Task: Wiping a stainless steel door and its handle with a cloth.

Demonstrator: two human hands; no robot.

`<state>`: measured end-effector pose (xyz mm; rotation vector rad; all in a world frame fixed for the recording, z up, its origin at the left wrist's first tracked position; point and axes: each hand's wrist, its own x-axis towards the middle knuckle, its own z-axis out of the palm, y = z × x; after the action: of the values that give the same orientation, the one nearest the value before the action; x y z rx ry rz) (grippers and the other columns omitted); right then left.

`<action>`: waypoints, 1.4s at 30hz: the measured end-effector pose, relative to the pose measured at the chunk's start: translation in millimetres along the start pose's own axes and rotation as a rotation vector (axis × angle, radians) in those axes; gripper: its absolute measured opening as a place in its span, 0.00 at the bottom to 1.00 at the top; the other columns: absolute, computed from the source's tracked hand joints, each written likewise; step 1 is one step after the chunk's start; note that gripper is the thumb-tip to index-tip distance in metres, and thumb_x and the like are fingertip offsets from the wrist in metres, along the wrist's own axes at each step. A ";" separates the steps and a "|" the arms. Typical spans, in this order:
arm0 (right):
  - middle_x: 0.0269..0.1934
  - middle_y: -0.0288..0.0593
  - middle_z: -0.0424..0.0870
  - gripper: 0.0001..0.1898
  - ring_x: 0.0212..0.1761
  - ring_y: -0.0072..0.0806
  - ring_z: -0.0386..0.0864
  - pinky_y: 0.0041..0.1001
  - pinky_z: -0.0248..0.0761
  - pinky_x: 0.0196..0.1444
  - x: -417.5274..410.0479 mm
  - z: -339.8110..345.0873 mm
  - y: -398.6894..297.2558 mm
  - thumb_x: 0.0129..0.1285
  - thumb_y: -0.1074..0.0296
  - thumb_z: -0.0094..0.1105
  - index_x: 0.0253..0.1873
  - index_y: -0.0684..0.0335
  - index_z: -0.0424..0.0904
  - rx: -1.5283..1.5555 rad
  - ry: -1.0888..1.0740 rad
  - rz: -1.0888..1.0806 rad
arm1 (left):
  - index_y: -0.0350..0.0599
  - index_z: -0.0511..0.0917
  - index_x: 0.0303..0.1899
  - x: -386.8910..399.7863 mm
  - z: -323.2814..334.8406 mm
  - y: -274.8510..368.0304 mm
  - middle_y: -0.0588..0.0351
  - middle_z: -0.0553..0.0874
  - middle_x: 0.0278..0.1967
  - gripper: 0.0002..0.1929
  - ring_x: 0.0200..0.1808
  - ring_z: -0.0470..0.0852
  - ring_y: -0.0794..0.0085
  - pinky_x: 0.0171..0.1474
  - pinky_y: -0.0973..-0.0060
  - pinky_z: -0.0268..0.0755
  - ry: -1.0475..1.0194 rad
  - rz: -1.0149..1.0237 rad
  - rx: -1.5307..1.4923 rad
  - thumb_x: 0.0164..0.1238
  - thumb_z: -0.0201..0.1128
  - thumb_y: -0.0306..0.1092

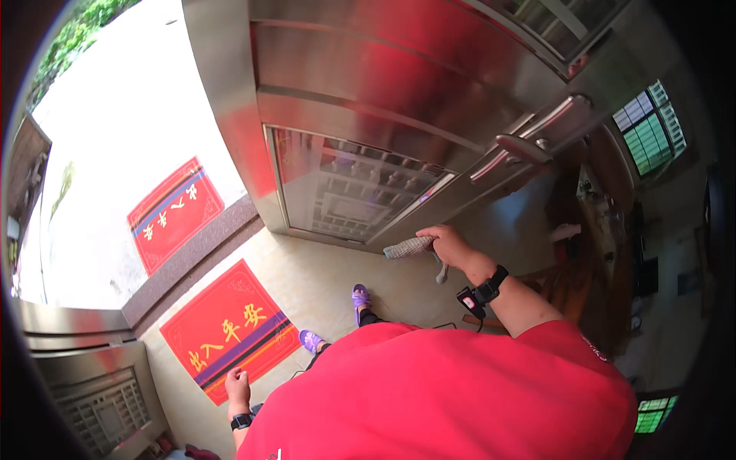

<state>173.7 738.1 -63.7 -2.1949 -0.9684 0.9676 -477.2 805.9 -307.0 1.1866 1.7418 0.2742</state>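
My right hand [454, 247] grips a folded grey knitted cloth or glove [409, 248], one end of which dangles below the fingers. It is held beside the lower edge of a metal door leaf [374, 75] with a glazed grille panel [356, 195] and a lever handle [523, 149]. My left hand [238, 384] hangs at the lower left above a red doormat [230, 333] with yellow characters; its fingers are curled and no object shows in them. Both wrists wear black straps.
A stone threshold [192, 261] separates the tiled floor from a bright outdoor area with a second red mat [175, 215]. Another metal door leaf [103, 397] stands at the lower left. Wooden furniture [566, 293] is at the right, beyond the right arm.
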 end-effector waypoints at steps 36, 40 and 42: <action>0.47 0.32 0.79 0.13 0.49 0.23 0.76 0.28 0.71 0.51 -96.2 -196.1 215.2 0.61 0.66 0.60 0.49 0.59 0.78 1.477 0.324 -0.186 | 0.44 0.75 0.17 -345.7 247.7 619.3 0.52 0.76 0.18 0.18 0.26 0.76 0.55 0.40 0.62 0.67 0.435 1.694 0.561 0.67 0.58 0.39; 0.45 0.38 0.79 0.12 0.49 0.29 0.76 0.36 0.72 0.49 -123.4 -193.6 139.9 0.63 0.64 0.58 0.50 0.55 0.78 1.465 0.314 -0.133 | 0.43 0.76 0.22 -352.5 206.9 572.9 0.52 0.76 0.23 0.12 0.34 0.76 0.55 0.44 0.61 0.65 0.452 1.624 0.517 0.62 0.62 0.36; 0.53 0.42 0.75 0.18 0.55 0.32 0.74 0.34 0.68 0.56 -142.5 -200.4 79.6 0.66 0.64 0.56 0.59 0.59 0.69 1.407 0.035 -0.372 | 0.43 0.76 0.22 -354.2 182.1 550.0 0.52 0.76 0.24 0.10 0.34 0.76 0.56 0.45 0.60 0.66 0.450 1.604 0.513 0.60 0.63 0.35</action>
<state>293.4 541.6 54.1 -0.8113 -0.3696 0.9459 11.5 737.0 159.4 2.8773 0.7587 1.1134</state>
